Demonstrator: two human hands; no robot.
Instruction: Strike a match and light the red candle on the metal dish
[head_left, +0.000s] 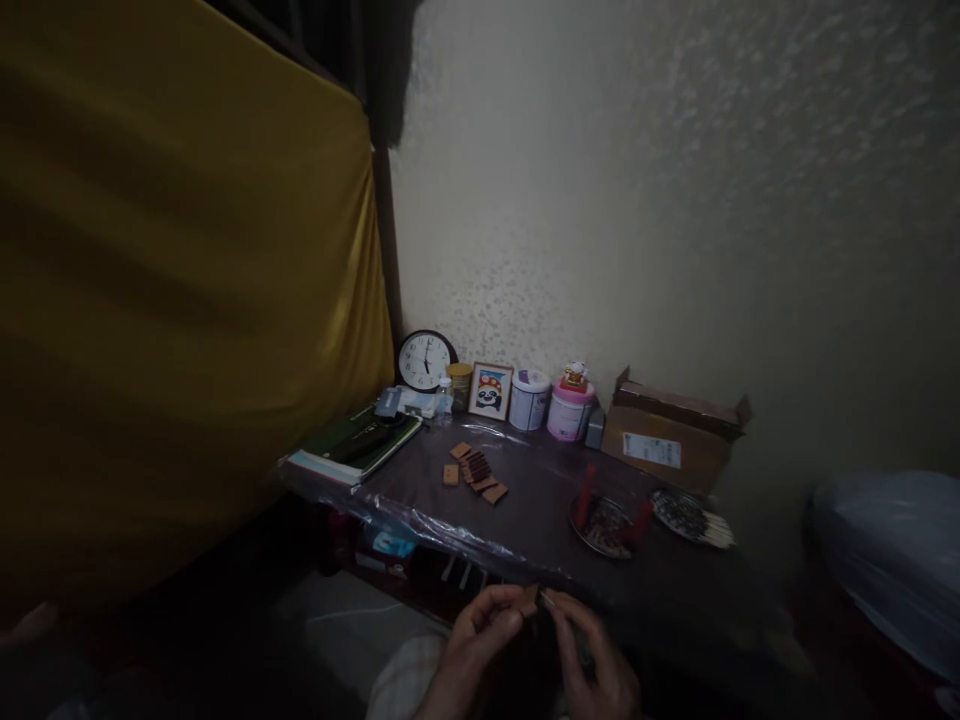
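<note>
My left hand (480, 635) is closed in a pinch on a small brown card (529, 602), just in front of the table's near edge. My right hand (592, 655) comes up against it from the other side. Its thumb and forefinger are pinched close to the card's right edge, and what lies between them is too small and dark to make out. Farther back on the table lie several similar small brown cards (451, 475), some overlapping with dark strips (476, 466) on them.
The dark plastic-covered table (525, 500) carries a round plate (611, 554) with red candles (587, 497) and a second plate (670, 520) with pale sticks (720, 532). Behind stand a clock (424, 360), framed panda picture (491, 392), tins (529, 402) and cardboard box (637, 425). Green book (367, 445), left.
</note>
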